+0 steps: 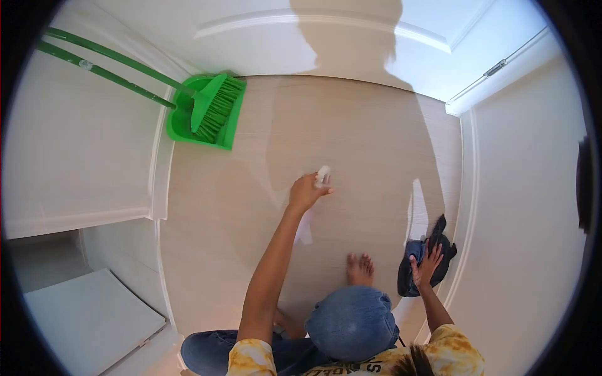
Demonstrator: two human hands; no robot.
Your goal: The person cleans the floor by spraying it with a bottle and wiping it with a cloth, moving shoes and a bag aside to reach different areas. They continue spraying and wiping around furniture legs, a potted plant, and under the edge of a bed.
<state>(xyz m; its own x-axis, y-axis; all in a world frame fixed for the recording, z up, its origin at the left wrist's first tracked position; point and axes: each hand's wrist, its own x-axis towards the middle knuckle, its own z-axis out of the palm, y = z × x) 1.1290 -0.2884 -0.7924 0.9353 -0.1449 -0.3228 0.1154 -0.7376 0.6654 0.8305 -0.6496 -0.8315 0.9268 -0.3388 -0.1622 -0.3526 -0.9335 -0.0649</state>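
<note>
In front of me, my left hand (306,192) is closed around a small white, partly see-through bottle-like thing (323,176) held over the floor. Its lower part is hidden behind the fingers. On the right, my right hand (427,263) lies with fingers spread on a bundle of dark blue and black cloth (410,279) on the floor by the wall. Between the two arms are my bare foot (360,268) and my bent knee in jeans (351,319).
A green dustpan (177,128) with a green broom (216,108) stands at the back left, handles leaning left. A white door (251,37) closes off the far side. White walls (520,188) flank the pale floor (219,219). A white panel (94,319) is at the lower left.
</note>
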